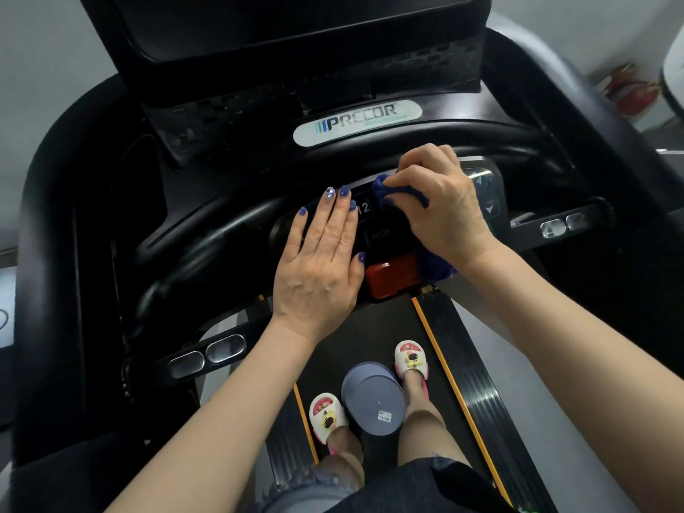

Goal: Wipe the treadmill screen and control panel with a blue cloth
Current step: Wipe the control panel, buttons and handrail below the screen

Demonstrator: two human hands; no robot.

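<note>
Right hand (440, 205) grasps the blue cloth (388, 188), bunched against the control panel (381, 235) centre. Left hand (318, 261), released and flat, rests on the panel at the cloth's 8 o'clock. Risk: the red stop button (392, 275), at the cloth's 6 o'clock and touching its trailing end, could be pressed. Screen (296, 24), 12 o'clock, appears unattended.

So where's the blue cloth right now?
The blue cloth is bunched under the right hand, which grips it against the control panel, right of the flat left hand and just above the red stop button.
</note>
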